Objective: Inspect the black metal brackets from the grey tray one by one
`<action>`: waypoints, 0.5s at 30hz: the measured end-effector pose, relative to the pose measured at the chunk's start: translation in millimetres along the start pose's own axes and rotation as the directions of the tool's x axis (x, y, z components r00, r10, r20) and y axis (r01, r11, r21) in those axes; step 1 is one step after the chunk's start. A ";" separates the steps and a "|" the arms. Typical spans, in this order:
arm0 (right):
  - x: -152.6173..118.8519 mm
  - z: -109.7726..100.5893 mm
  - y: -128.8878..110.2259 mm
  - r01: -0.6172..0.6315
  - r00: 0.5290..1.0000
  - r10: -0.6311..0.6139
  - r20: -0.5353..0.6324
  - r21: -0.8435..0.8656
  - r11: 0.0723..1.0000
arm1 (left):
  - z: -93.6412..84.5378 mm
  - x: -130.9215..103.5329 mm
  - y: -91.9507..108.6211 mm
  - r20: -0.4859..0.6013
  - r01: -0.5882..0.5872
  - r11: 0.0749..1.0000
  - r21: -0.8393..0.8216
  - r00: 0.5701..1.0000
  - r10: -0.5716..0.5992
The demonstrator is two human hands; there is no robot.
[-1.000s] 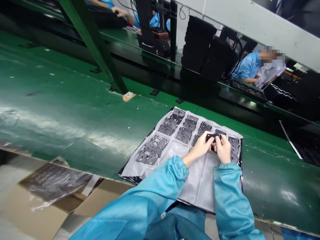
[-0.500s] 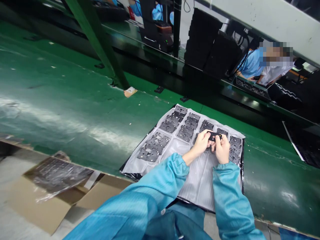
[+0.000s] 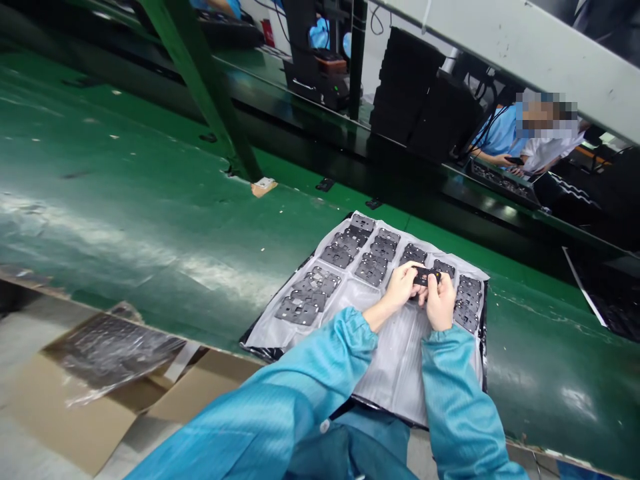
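Observation:
Between my two hands is a small flat black plate (image 3: 424, 276) with cut-outs and a yellowish spot. My left hand (image 3: 401, 288) pinches its left end, and my right hand (image 3: 441, 301) grips the right end with the thumb on top. Both hands are over a tray (image 3: 363, 303) lined with whitish, translucent sheeting and divided into compartments. Similar dark plates lie overlapping in the tray, such as a group of plates (image 3: 307, 297) at the left and another stack (image 3: 468, 301) beside my right hand. The fingers beneath the held plate are partly hidden.
The tray lies on a green bench (image 3: 190, 247). A green post (image 3: 205, 93) stands at its back left. Below the front edge is an open cardboard box (image 3: 75, 400) with clear plastic wrap. Two people work across the black conveyor ledge (image 3: 320, 133), near stacked black trays (image 3: 407, 87).
Both hands have shifted slightly left with the black plate, which is tilted a little differently. The camera view has moved slightly.

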State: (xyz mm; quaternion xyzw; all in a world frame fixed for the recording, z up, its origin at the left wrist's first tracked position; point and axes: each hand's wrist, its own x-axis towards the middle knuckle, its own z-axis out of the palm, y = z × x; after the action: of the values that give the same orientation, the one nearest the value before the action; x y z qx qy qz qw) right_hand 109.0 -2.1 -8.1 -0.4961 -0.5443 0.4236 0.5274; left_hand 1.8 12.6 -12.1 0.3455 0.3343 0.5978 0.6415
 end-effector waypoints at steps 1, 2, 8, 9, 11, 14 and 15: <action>-0.1 0.4 -0.1 0.000 1.000 0.000 -0.008 -0.005 1.000 | 0.4 -0.5 0.6 0.003 0.004 1.000 -0.006 1.000 -0.004; -0.1 0.7 -0.3 0.001 1.000 -0.001 -0.016 -0.008 1.000 | 0.8 -0.8 1.2 0.006 0.009 1.000 -0.012 1.000 -0.009; -0.6 2.1 -2.5 0.011 0.999 -0.011 -0.047 0.009 1.000 | 2.7 -0.7 4.0 0.038 0.045 0.999 -0.031 0.998 -0.043; -0.8 2.3 -2.6 0.011 0.999 -0.011 -0.043 0.007 1.000 | 2.8 -0.5 4.1 0.034 0.043 0.999 -0.028 0.999 -0.042; -1.2 2.6 -2.4 0.010 1.000 -0.010 -0.029 0.000 1.000 | 2.5 -0.4 3.8 0.017 0.026 1.000 -0.016 1.000 -0.026; -1.6 2.8 -1.4 0.001 1.000 -0.001 -0.015 -0.008 1.000 | 1.9 -0.6 2.9 -0.005 -0.005 1.000 0.000 1.000 0.005; -1.6 2.7 -1.1 -0.002 1.000 0.002 -0.014 -0.008 1.000 | 1.6 -0.7 2.7 -0.010 -0.008 1.000 0.005 1.000 0.008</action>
State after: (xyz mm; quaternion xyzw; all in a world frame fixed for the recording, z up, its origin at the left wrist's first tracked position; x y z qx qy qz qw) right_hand 106.1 -3.7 -7.6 -0.5017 -0.5417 0.4185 0.5288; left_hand 1.7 12.0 -8.9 0.3456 0.3376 0.6013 0.6365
